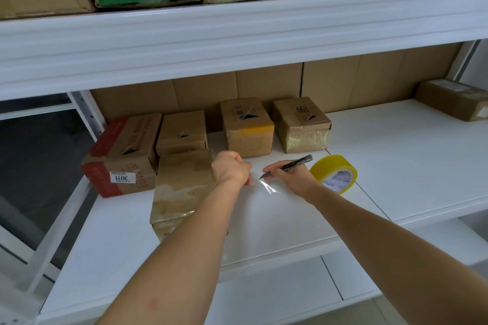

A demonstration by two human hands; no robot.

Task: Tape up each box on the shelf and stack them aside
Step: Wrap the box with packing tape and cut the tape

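Both forearms are reaching in: left hand (232,169) is pinching the tape strip (266,187) taut off the front box (184,182), so right hand (293,177), gripping the utility knife (287,165), can sever it.

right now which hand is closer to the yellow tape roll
Right. The right hand, holding the knife, sits just beside the yellow tape roll; the left hand is farther off, by the box.
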